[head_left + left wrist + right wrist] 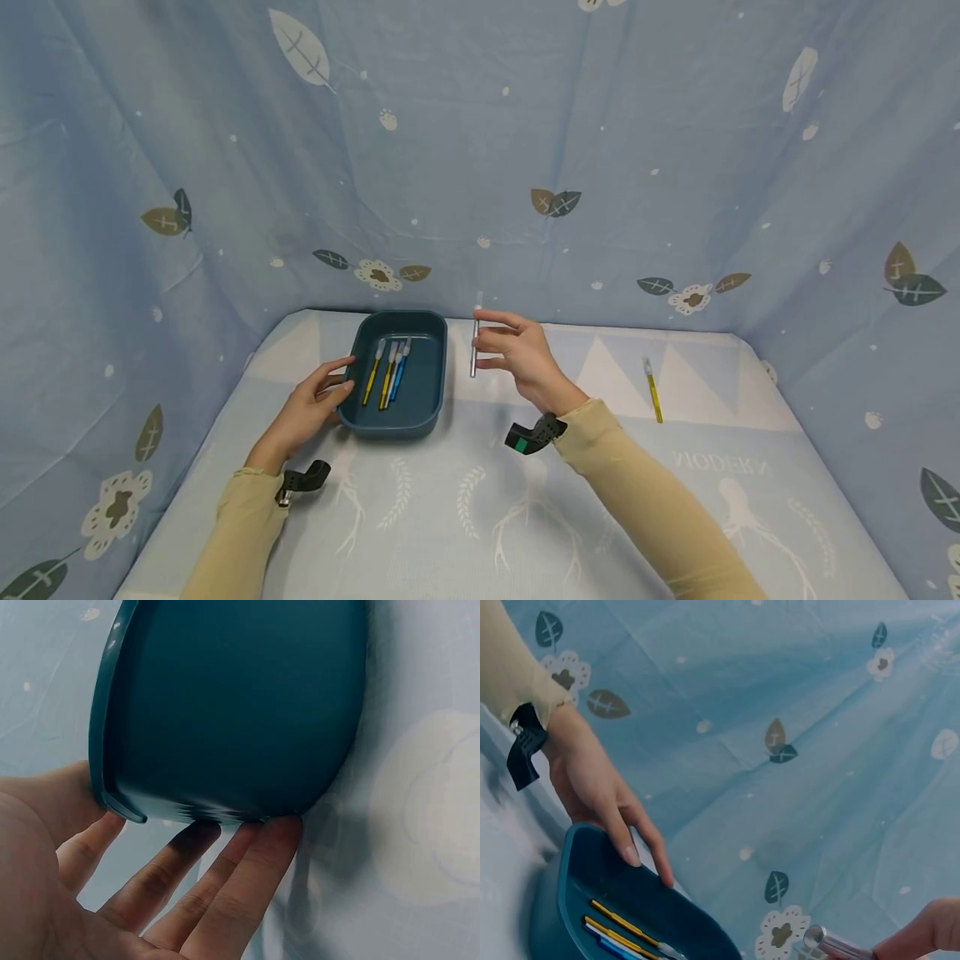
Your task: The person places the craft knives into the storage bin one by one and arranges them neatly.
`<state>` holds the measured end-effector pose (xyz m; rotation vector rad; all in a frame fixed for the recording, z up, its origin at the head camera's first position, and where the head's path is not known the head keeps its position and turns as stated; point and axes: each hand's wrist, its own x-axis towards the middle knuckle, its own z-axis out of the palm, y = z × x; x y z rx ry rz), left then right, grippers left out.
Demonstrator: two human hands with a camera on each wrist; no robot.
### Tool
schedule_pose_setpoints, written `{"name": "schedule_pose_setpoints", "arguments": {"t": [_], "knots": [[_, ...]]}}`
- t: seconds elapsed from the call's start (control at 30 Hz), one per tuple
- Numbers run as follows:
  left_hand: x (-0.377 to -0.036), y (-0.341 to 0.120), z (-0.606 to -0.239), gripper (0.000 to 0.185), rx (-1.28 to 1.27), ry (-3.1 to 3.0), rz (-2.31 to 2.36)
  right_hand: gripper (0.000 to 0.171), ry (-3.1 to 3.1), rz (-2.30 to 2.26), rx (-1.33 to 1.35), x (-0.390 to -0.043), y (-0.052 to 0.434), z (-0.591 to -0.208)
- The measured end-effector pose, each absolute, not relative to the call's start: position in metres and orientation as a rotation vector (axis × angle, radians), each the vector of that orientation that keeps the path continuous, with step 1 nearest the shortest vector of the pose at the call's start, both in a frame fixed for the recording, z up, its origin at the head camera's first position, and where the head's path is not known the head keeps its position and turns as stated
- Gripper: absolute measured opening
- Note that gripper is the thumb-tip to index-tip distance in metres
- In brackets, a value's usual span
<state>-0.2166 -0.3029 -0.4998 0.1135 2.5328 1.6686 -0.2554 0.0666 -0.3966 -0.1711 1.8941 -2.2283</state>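
My right hand (528, 358) holds a silver craft knife (475, 346) upright between thumb and fingers, to the right of a dark teal bin (431, 392). Its clear cap points up. In the right wrist view, the round silver end shows beside part of the hand (926, 930). At the bin's left side, my left hand (307, 408) holds the wall, thumb at the rim and several fingertips against the outside, as the left wrist view shows. Inside the bin lie several capped craft knives: yellow ones (371, 383), a silver one and a blue one (400, 375).
A yellow capped craft knife (655, 396) lies alone on the pale patterned tablecloth (465, 533), right of my right hand. A blue curtain (480, 150) with leaves and flowers hangs along the back and sides of the table.
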Motion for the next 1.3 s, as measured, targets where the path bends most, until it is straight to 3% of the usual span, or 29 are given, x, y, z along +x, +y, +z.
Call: {"name": "schedule_pose_setpoints", "arguments": {"t": [1.3], "knots": [[-0.219,-0.305,-0.501,0.063,0.088,2.516,1.682,0.041,1.899,-2.141,-0.125,-0.294,-0.066,-0.433]]}}
